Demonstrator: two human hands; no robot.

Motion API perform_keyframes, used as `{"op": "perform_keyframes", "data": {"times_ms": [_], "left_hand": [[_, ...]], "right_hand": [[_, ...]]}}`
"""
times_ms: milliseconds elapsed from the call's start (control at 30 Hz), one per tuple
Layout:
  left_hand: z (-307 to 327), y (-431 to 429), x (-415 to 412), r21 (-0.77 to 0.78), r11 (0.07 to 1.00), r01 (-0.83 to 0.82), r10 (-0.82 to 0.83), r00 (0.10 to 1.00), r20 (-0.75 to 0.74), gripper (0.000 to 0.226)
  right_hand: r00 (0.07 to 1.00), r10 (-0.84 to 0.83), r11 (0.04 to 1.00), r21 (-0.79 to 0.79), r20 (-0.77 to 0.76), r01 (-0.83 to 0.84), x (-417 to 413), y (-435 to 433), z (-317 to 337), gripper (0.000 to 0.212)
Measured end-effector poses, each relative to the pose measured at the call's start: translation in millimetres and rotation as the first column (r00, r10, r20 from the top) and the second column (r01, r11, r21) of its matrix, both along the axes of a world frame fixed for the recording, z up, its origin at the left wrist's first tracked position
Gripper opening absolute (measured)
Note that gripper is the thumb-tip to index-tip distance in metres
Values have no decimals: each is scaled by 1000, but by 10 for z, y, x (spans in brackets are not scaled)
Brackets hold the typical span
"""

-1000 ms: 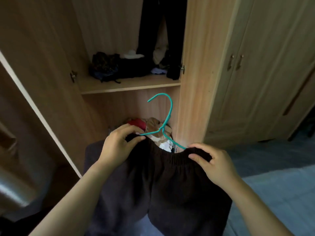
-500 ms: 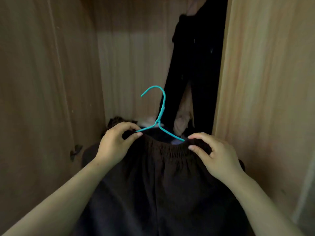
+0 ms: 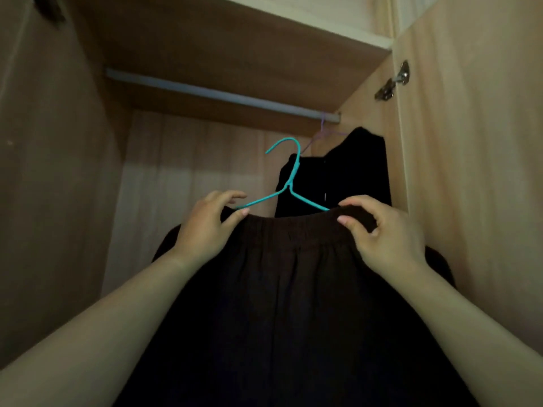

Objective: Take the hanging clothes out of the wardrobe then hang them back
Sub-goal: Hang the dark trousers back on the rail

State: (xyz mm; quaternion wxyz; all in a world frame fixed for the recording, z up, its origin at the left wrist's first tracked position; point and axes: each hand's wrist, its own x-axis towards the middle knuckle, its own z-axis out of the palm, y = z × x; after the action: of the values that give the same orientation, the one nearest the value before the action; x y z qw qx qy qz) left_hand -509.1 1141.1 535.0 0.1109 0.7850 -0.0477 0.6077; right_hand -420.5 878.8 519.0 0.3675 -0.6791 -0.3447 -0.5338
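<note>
Hanger (image 3: 289, 185) hook below rail (image 3: 220, 95); hands (image 3: 202, 232) (image 3: 388, 239) pinch waistband (image 3: 293, 227).

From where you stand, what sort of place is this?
Most likely inside a wooden wardrobe: a hanging rail crosses the top, a black garment hangs from it, and a door hinge shows at right.

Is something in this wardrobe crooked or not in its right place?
One thing: the black garment on the purple hanger, at the right end of the rail, sits lopsided, its right side higher than its left. The teal hanger with the brown garment is simply not yet hooked on.
</note>
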Motion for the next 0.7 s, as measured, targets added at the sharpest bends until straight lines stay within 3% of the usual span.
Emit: {"op": "perform_keyframes", "data": {"times_ms": [167,333,467,700], "left_hand": [[21,405,607,-66,998,-11,16,997,70,64],[51,599,1292,-113,993,-19,14,999,-42,75],[409,638,1824,-105,993,-53,51,998,-21,72],[1069,739,2597,-123,992,30,-25,999,42,77]], "right_hand": [[985,-168,986,10,52,167,512,351,443,19],[956,-275,961,36,102,273,1030,561,902,23],[951,-283,957,101,124,271,1440,700,1341,23],[946,-301,945,174,119,278,1943,955,2077,23]]}}
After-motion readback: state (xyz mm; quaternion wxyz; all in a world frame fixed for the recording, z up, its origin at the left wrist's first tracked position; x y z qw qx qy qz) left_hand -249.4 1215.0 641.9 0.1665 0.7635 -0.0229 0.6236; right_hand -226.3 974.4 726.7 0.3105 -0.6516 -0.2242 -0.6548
